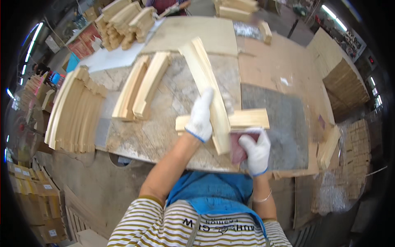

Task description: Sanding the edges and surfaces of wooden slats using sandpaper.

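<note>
My left hand (200, 117), in a white knit glove, is wrapped round the middle of a long, pale wooden piece (202, 70). This piece slants across a shorter wooden bar (249, 118) that lies crosswise on the table. In my gloved right hand (257, 153) is a dark red sheet of sandpaper (237, 149), close beside the near end of the long piece. Whether the sheet touches the wood cannot be made out. Two more wooden pieces (152, 84) lie side by side to the left of my left hand.
A row of curved wooden pieces (76, 113) stands at the table's left edge. More wood is piled at the far left (127, 22) and far right (236, 10). A grey mat (284, 136) covers part of the worn tabletop (135, 138). Cardboard boxes (39, 197) stand low at left.
</note>
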